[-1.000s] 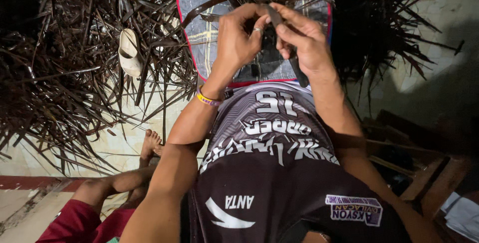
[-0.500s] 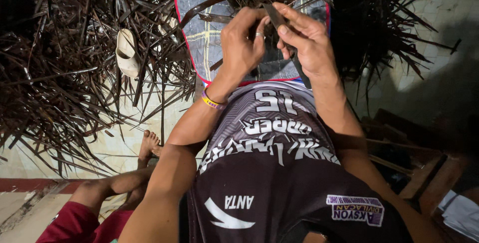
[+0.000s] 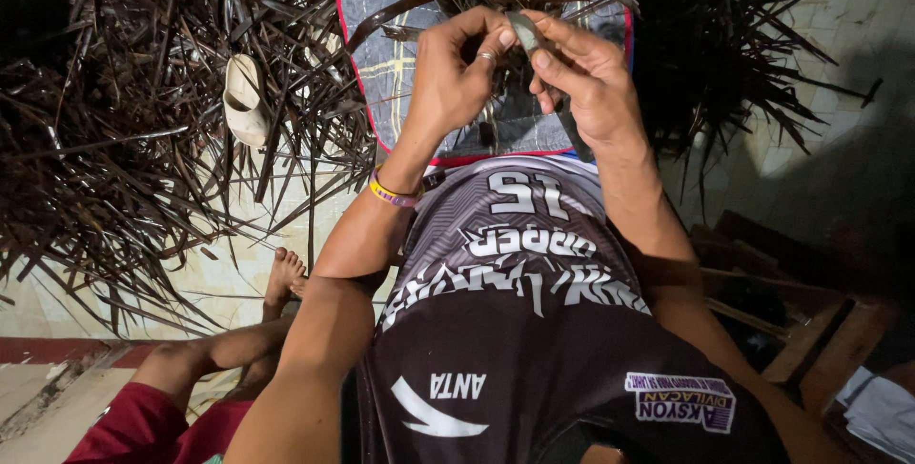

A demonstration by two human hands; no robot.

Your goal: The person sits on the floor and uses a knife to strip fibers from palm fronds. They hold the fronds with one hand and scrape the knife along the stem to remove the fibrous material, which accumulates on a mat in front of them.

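Head view: two hands, left hand (image 3: 448,83) and right hand (image 3: 586,92), pinch one leaf strip (image 3: 526,33).

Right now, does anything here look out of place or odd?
One thing: a pale sandal lies alone on its side among the dry leaves, no partner in sight. Otherwise both hands, left and right, pinch a dark leaf strip over the checked cloth.
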